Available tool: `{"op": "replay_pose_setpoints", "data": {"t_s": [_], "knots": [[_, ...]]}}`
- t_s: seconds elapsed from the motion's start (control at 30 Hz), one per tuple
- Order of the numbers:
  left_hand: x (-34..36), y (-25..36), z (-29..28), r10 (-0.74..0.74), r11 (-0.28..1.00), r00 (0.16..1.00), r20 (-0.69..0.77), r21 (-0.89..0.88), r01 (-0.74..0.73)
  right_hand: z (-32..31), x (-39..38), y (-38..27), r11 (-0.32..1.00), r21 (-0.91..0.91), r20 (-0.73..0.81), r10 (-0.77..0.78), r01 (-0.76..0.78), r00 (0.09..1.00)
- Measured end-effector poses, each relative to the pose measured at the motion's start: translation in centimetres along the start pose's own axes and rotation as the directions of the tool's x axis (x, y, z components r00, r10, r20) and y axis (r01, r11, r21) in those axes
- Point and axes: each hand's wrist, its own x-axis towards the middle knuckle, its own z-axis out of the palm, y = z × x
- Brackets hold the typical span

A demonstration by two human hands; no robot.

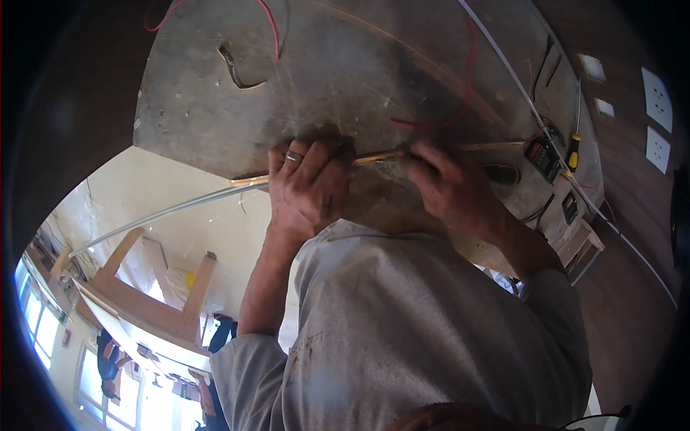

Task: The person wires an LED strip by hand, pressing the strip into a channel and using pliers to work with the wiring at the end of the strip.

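Observation:
My left hand (309,183), with a ring on one finger, is closed around a long thin pale strip (180,207) that lies along the edge of a rough grey board (323,79). My right hand (449,183) grips the same strip a little further right, fingers curled over it against the board. The strip runs from the lower left up to the right past both hands. My grey sleeves and shirt (402,323) fill the lower middle and hide what lies below the hands.
Red wires (467,79) and a white cable (517,86) cross the board. A yellow-handled screwdriver (573,152) and small black modules (543,156) sit at the right. White socket plates (658,97) are on a brown panel. A wooden frame (144,302) and another person (108,363) are lower left.

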Motion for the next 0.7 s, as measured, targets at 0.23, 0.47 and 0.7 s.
{"op": "replay_pose_setpoints", "data": {"t_s": [0.23, 0.47, 0.7], "knots": [[-0.1, -0.4, 0.1, 0.027, 1.000, 1.000, -0.005, -0.002, -0.027, 0.2, 0.0, -0.6, 0.999, -0.041, -0.024, 0.018, -0.019, 1.000], [-0.1, -0.3, -0.3, 0.037, 0.999, 0.999, 0.013, -0.022, -0.036, 0.8, 0.1, -1.4, 0.988, -0.155, -0.117, -0.021, 0.002, 0.993], [-1.7, -1.8, -2.4, 0.058, 0.998, 0.998, 0.026, 0.023, -0.058, 1.4, 0.1, -0.7, 0.994, -0.104, -0.155, -0.029, 0.012, 0.987]]}}
